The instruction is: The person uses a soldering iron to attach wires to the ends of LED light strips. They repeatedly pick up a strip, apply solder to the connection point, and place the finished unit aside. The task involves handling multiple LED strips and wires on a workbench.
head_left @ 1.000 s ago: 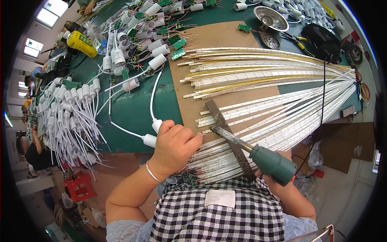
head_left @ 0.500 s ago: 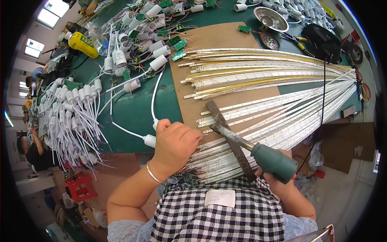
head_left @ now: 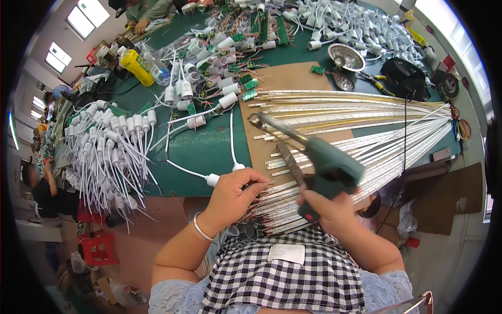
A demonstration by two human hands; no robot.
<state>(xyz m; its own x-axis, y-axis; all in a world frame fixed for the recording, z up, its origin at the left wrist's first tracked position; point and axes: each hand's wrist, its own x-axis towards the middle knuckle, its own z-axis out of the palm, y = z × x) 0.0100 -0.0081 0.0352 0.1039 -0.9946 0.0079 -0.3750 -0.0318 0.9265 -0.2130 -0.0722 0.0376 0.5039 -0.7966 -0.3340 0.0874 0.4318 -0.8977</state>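
Near ends of LED strips (head_left: 334, 125) hidden under hands; soldering gun (head_left: 327, 167) tip blurred.

1. A green bench (head_left: 209, 149) carries the work.
2. A brown cardboard sheet (head_left: 285, 78) lies on it, under fanned light strips (head_left: 366, 118).
3. White sockets (head_left: 112, 125) with wires cover its left side.
4. A yellow bottle (head_left: 137, 67) and a metal bowl (head_left: 346, 56) rest farther back.
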